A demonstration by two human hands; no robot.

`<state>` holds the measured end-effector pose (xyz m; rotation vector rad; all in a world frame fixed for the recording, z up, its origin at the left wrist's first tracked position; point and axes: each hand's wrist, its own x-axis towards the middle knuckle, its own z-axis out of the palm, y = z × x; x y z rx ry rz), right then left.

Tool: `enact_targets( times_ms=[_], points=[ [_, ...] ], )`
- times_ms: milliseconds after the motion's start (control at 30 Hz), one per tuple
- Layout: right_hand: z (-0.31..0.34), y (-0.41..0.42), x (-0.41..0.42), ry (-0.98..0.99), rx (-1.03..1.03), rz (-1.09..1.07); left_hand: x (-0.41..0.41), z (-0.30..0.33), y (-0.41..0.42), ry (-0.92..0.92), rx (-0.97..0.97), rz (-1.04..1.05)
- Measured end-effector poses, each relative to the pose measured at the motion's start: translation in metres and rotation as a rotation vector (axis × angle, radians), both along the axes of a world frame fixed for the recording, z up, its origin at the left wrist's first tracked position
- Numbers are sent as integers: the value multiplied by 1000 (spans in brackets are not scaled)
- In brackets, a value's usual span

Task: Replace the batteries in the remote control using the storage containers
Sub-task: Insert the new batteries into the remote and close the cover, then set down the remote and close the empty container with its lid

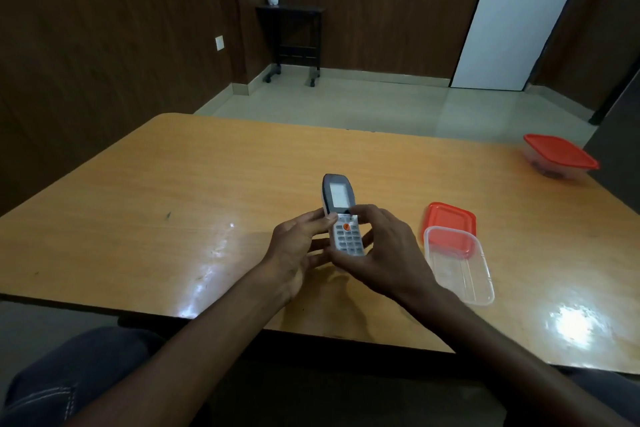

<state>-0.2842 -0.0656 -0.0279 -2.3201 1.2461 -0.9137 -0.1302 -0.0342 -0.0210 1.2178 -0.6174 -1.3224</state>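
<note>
White remote point(341, 215) face-up, gripped between left fingers point(323, 218) and right fingers point(363, 213).

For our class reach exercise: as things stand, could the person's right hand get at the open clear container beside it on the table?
Probably yes. The open clear container lies just beside the right hand with nothing between them, but that hand now holds the remote control together with the left hand, so it must let go first.
</note>
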Motion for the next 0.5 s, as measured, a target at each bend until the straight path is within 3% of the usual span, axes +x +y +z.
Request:
enact_targets(
  times_ms=[167,200,333,400,500],
  points=[
    [7,-5,2,-29,70,-198,-3,-3,-4,-100,-34,-32],
    [10,-9,2,-14,70,-228,-2,-6,-7,-252,-45,-33],
    [12,-40,-2,99,63,-366,2,-19,-14,-1184,-127,-49],
    [11,-62,-3,162,91,-425,2,-25,-14,-1396,-94,-109],
    [11,-94,1,218,144,-486,2,-28,-17,-1539,-65,-158]
  ],
)
